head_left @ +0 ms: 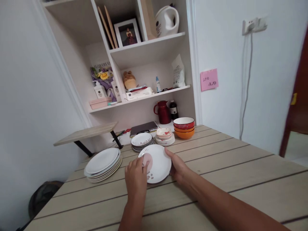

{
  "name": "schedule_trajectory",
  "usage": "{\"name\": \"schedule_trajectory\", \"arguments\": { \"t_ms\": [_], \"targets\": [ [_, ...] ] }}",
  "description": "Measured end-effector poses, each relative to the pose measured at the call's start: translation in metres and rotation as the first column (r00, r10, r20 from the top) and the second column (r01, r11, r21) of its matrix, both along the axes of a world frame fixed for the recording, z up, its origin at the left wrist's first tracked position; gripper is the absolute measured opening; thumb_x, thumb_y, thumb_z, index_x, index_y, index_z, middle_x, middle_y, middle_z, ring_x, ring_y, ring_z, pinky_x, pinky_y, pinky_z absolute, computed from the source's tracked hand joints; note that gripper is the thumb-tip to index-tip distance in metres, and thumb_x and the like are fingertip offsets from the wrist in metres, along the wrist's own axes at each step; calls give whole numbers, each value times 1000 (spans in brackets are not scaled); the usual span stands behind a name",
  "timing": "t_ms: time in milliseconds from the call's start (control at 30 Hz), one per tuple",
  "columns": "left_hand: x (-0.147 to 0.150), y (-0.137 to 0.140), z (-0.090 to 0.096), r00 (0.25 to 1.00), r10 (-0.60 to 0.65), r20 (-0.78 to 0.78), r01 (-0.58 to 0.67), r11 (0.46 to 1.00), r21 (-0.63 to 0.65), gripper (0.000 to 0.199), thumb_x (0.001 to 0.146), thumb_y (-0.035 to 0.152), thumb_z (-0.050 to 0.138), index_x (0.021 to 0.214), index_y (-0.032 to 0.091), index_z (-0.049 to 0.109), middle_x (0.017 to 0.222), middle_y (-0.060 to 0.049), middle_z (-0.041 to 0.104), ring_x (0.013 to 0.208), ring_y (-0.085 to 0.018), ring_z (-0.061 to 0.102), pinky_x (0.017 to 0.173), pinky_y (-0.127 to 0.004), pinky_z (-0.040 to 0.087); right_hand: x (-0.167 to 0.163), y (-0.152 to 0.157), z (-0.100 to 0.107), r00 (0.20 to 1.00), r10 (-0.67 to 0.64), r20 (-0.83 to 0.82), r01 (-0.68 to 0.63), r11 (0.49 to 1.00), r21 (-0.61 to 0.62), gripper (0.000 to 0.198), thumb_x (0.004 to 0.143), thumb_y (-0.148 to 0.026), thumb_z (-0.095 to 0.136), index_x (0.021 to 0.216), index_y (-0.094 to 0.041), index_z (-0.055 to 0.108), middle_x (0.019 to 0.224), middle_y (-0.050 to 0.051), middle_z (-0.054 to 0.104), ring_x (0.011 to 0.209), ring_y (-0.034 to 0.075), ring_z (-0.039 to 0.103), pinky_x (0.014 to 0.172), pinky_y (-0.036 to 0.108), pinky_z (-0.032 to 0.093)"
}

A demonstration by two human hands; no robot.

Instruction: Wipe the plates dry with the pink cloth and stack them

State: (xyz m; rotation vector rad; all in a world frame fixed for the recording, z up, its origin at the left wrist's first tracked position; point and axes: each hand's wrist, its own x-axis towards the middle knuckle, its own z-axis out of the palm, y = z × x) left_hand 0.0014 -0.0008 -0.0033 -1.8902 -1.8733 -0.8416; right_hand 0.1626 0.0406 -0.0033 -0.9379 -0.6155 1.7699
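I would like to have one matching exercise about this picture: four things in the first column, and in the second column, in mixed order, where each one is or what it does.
Column 1
1. Right hand
2. Red jug
3. Pink note
4. Orange bowls

Column 2
A. Stuck on the wall
B. Stacked beneath a red bowl
C. Gripping the edge of a plate
D. Standing beside a dark bottle

Right pairs: 1-C, 2-D, 3-A, 4-B
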Motion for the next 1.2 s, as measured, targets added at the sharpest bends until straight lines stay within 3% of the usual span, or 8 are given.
{"name": "schedule_trajectory", "arguments": {
  "t_ms": [167,300,467,667,800,1033,1100,1200],
  "targets": [
    [11,-2,-3,975,-224,10,222,973,68,28,86,17,55,112,22,64,111,-5,68,101,-22,59,87,-37,43,10,7,5,995,-75,-73,77,996,32,43,83,-52,57,106,-17,65,105,10,74,87,22,69,75,33,53],
    [13,0,-7,956,-294,17,291,952,96,33,83,11,55,113,23,64,111,-5,67,102,-21,58,90,-36,43,5,1,2,998,4,-56,2,994,108,45,84,-52,56,105,-15,67,101,10,75,84,22,69,74,33,52],
    [6,3,-7,982,-188,12,187,980,70,30,87,19,55,115,24,64,112,-6,68,102,-24,58,89,-38,42,-11,-12,-5,994,106,5,-106,982,155,41,82,-50,59,103,-16,67,90,8,76,72,19,68,63,29,50],
    [-3,1,2,991,134,-8,-135,991,-20,28,90,31,51,113,23,65,107,-7,70,97,-27,61,82,-41,39,-12,-11,-6,998,62,28,-62,998,22,40,84,-51,56,104,-18,66,94,7,76,72,17,68,61,27,49],
    [-2,-1,4,997,79,-25,-80,995,-60,26,90,28,52,110,22,67,105,-6,71,98,-27,61,82,-41,38,-5,-4,-3,1000,-1,-3,1,1000,-19,38,86,-48,55,104,-16,64,93,9,75,73,18,68,62,29,51],
    [19,-3,0,967,-255,1,255,967,-24,35,83,11,56,114,24,65,114,-4,67,106,-21,57,89,-34,39,1,7,-6,999,-34,-42,34,999,6,44,84,-53,54,107,-17,64,97,9,74,77,20,68,68,32,52],
    [20,-2,-1,969,-248,-10,247,968,-31,36,83,11,55,114,26,64,113,-4,67,105,-21,58,89,-35,38,-4,3,-8,1000,-5,-19,5,1000,9,44,84,-53,55,106,-16,64,93,9,74,73,19,67,66,31,51],
    [14,-1,0,995,-103,-14,103,994,-21,30,88,21,53,116,26,64,112,-5,68,104,-23,58,88,-39,36,-14,-9,-10,995,97,18,-97,993,65,41,84,-52,56,104,-17,65,87,6,74,65,17,64,60,28,48]
  ]
}}
